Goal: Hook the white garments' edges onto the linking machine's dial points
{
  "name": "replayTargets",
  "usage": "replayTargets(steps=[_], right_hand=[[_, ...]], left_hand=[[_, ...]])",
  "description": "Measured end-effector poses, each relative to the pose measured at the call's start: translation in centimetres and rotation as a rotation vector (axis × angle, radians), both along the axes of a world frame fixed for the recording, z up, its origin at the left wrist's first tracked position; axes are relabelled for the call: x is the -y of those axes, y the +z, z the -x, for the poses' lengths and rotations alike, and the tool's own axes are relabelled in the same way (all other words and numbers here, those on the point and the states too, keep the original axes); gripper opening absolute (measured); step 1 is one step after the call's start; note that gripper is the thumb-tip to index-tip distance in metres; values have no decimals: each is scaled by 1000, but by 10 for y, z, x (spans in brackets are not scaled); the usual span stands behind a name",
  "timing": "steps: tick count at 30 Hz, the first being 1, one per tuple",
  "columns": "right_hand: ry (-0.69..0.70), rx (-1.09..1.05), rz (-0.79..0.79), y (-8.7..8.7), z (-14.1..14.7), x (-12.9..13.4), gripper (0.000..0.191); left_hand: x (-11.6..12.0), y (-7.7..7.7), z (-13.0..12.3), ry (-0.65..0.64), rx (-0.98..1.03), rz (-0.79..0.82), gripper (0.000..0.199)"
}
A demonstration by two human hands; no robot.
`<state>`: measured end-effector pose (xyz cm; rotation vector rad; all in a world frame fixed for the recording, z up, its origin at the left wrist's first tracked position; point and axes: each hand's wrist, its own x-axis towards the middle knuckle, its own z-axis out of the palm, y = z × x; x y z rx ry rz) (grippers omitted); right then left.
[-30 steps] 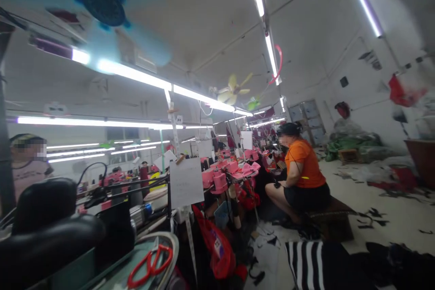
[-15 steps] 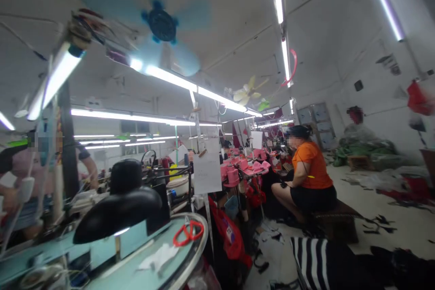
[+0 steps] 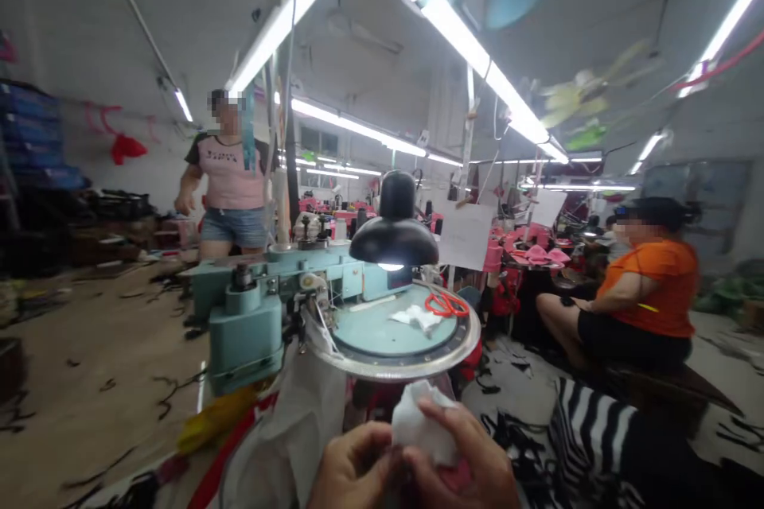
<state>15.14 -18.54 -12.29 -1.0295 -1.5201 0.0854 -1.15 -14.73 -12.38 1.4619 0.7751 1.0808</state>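
Could go wrong at the white cloth (image 3: 411,417): looks thin and soft, so may fold over or slip from too light a pinch, or crease under too hard a one. Could also fall if released here, being held in front of the round surface (image 3: 367,346), not over it. Might brush the rim if carried forward too low. Might get mixed up with the white scrap (image 3: 411,320) on the surface, being much alike in colour. Could knock the scissors (image 3: 446,304) by reaching past the scrap without care; lying near the rim, just beside the scrap, with contact hard to make out.

Right hand (image 3: 471,453): partly closed, gripping the cloth, with a finger across the front and the thumb below. Left hand (image 3: 355,469): curled, thumb and fingers drawn near together at the left edge of the cloth; impossible to make out, through blur and shadow, whether pinching it or merely resting against it. Beneath the right fingers, a pink patch (image 3: 458,478); unclear whether part of the cloth or something separate.
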Motion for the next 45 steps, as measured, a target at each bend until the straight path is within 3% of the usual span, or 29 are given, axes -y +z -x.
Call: replayTargets(steps=[2,5,9,13,16,19,21,28,32,45], right_hand=[[-99,120,-129,15,4,-11,42],[-199,239,-207,31,6,-21,47],[-226,148,-182,35,8,-23,49],[-210,-44,-27,30,10,-24,56],[-191,-246,225,29,11,-29,69],[11,-450,421,32,12,-33,91],[167,-553,451,34,13,-34,100],[209,-588,445,44,10,-29,96],[288,-670,450,51,12,-30,101],[183,-620,433,53,7,-39,94]], left_hand=[[-12,10,-2,-38,45,-7,47],[-20,22,-5,18,42,9,47],[-27,30,-2,-63,75,-16,41],[-38,24,1,-72,101,-8,37],[-46,13,2,-69,164,58,35],[-49,4,3,-114,223,55,33],[-49,3,2,-130,268,70,35],[-47,11,-2,-146,382,209,32],[-48,8,-2,-135,363,192,32],[-42,5,-16,70,338,166,33]])
